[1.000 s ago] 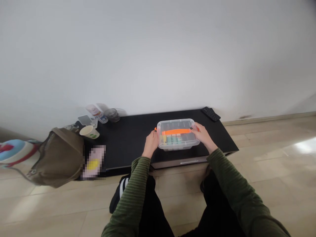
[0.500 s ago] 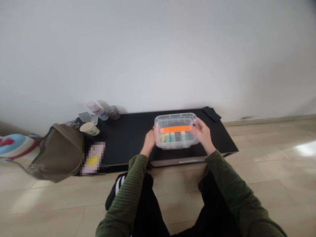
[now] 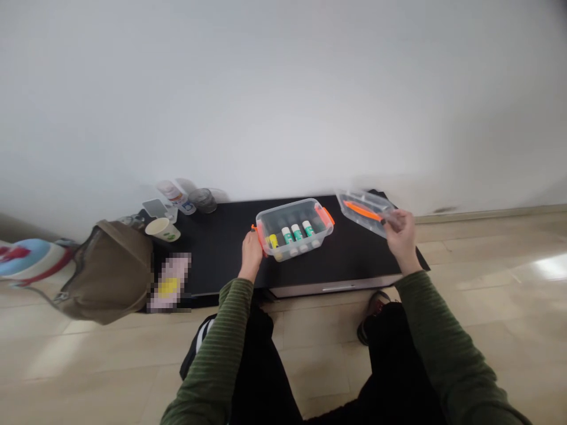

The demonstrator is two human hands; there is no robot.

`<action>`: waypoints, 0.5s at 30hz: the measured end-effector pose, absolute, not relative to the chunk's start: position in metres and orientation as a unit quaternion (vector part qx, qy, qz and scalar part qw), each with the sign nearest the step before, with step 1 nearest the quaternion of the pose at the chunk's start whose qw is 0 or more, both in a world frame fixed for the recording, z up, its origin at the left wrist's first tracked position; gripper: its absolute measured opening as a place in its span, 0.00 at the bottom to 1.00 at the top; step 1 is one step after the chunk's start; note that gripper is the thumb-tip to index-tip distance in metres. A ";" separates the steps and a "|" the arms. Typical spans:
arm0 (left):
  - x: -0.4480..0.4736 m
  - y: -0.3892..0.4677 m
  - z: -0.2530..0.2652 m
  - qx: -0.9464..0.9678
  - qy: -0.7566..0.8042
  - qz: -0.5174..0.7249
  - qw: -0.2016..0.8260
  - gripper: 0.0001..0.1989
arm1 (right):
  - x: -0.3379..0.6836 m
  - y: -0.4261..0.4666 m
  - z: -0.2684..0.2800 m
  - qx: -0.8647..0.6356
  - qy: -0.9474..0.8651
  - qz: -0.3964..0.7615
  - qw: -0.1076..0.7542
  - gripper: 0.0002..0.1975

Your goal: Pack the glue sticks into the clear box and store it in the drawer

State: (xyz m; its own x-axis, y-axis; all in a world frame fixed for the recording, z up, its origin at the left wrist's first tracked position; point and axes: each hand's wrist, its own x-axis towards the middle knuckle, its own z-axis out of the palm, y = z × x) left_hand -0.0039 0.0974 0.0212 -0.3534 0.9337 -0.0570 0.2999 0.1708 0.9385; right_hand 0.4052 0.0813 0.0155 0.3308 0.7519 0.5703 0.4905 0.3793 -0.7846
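On the black desk (image 3: 225, 248), the clear box (image 3: 283, 217) is best kept level and still by the left hand (image 3: 251, 254), whose grip appears to grasp its left end by the orange latch (image 3: 260, 235). The lid (image 3: 362, 211), pinched in the right hand's (image 3: 402, 236) grip, should be kept clear of the rim. Half a second ago it covered the box; now it is off to the right, tilted, leaving the white-and-green sticks (image 3: 297, 232) uncovered inside
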 end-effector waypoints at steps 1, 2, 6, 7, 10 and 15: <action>-0.005 0.097 0.021 0.453 0.682 0.459 0.343 0.15 | 0.401 0.079 0.014 -0.559 -0.608 0.096 0.556 0.14; -0.007 0.097 0.021 0.453 0.682 0.461 0.344 0.15 | 0.397 0.077 0.013 -0.561 -0.649 0.081 0.508 0.11; -0.012 0.098 0.018 0.445 0.690 0.450 0.350 0.15 | 0.394 0.079 0.008 -0.543 -0.758 0.028 0.360 0.09; -0.014 0.097 0.017 0.445 0.697 0.442 0.348 0.15 | 0.397 0.080 0.006 -0.554 -0.762 0.014 0.336 0.09; -0.018 0.095 0.018 0.454 0.714 0.410 0.341 0.14 | 0.410 0.085 -0.004 -0.613 -0.736 -0.014 0.287 0.09; -0.024 0.095 0.019 0.474 0.739 0.374 0.298 0.16 | 0.430 0.089 -0.032 -0.661 -0.715 -0.005 0.227 0.08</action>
State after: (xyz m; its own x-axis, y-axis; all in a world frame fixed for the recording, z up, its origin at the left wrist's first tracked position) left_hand -0.0237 0.0955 0.0192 -0.3723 0.9241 -0.0863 0.4781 0.2707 0.8356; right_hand 0.4301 0.0892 -0.0323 -0.0237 0.9431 0.3315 0.9478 0.1267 -0.2926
